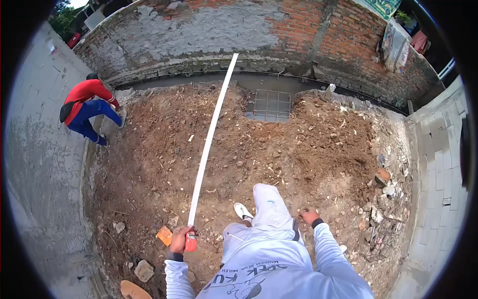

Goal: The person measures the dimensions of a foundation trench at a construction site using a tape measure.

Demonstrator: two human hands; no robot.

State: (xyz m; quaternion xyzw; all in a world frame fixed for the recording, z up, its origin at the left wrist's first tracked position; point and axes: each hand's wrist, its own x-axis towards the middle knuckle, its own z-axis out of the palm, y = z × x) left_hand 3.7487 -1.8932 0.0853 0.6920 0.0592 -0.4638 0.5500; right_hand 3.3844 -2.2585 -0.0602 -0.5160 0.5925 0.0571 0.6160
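Observation:
My left hand (180, 239) is closed around a red tape measure (190, 241). Its long white blade (209, 139) is drawn out forward over the soil, with the far end at the water channel near the brick wall. Beside my right thigh, my right hand (309, 216) hangs with its fingers loosely curled, and I see nothing in it. A wire mesh of steel bars (272, 103) lies in a water-filled pit, to the right of the blade's far part.
A person in a red top (83, 94) bends at the left wall. A brick wall (298, 30) and water channel (199, 77) run across the back. Rubble and stones (388, 190) line the right side. An orange piece (164, 235) and a rock (144, 270) lie near my left hand.

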